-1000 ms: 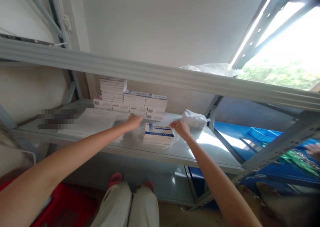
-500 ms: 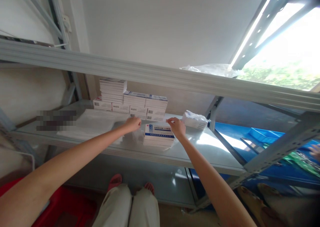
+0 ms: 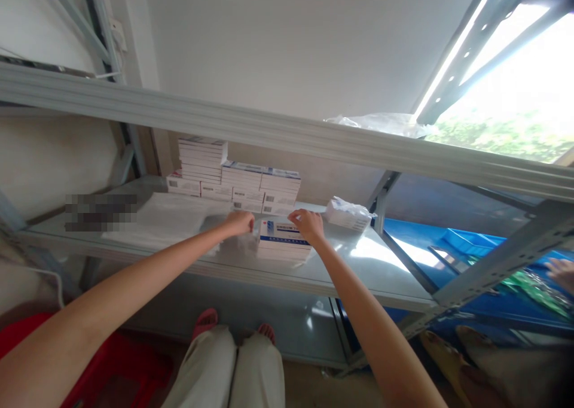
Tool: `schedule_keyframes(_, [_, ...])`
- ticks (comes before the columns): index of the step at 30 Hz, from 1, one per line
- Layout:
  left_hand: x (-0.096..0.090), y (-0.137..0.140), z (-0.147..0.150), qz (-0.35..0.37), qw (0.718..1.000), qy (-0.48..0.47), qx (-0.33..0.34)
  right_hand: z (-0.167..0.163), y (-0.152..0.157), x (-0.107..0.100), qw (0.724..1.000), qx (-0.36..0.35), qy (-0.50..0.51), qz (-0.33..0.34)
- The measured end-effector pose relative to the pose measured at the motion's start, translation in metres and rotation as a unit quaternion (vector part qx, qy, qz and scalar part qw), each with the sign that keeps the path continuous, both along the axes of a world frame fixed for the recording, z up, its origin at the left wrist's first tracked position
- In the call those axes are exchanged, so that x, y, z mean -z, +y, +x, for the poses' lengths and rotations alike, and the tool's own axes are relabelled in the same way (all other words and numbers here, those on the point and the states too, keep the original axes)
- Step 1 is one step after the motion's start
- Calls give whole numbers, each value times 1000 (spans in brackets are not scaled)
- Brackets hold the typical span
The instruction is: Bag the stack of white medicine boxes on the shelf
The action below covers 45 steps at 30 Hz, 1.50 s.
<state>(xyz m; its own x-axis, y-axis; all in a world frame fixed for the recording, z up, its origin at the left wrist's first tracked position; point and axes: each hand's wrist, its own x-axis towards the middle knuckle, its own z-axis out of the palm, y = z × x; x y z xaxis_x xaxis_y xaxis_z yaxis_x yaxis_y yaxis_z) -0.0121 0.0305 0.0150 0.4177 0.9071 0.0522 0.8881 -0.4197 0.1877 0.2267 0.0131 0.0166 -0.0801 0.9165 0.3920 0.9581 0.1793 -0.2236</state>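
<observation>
On the metal shelf point(image 3: 341, 264), a small stack of white cartons with a blue band point(image 3: 284, 246) sits between my hands. Clear plastic bag film point(image 3: 244, 243) shows along the stack's left side. My left hand point(image 3: 241, 222) is closed in a pinch at the left of the stack, on the film's edge. Over the stack's upper right corner, my right hand point(image 3: 308, 224) pinches with thumb and fingers; the thin film there is hard to make out. Left of the cartons lie flat white plastic bags point(image 3: 165, 219), partly behind my left forearm.
Rows of stacked white cartons point(image 3: 244, 183) stand at the back of the shelf. To the right sits a plastic-wrapped carton bundle point(image 3: 350, 213). A shelf beam point(image 3: 269, 130) crosses above. Red stool point(image 3: 125, 360) at lower left; another person's hand point(image 3: 560, 273) at far right.
My right hand has moved slightly left, over the carton stack's top right corner. My left hand stays nearly in place. The other person's hand shows more at the right edge.
</observation>
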Motion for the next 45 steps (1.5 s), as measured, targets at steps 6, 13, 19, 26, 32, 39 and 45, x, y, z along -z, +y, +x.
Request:
schedule_keyframes(6, [-11, -9, -18, 115, 984, -97, -98, 1, -10, 2, 996, 32, 75, 44])
schedule_keyframes(13, [-13, -63, -24, 366, 910, -134, 143, 25, -44, -9, 982, -94, -10, 163])
schedule_keyframes(19, [1, -93, 14, 339, 879, 95, 322, 4, -44, -9, 948, -302, -83, -56])
schedule_keyframes(26, [5, -96, 39, 364, 882, 126, 272, -2, -11, -5, 949, -234, -90, -189])
schedule_keyframes(32, [17, -94, 41, 343, 882, 142, 291, -6, -9, -11, 946, -242, -81, -198])
schedule_keyframes(39, [32, -91, 50, 334, 902, 140, 234, -8, -11, -15, 955, -219, -78, -182])
schedule_keyframes(45, [30, -98, 53, 325, 901, 118, 261, -18, -8, -20, 962, -203, -75, -167])
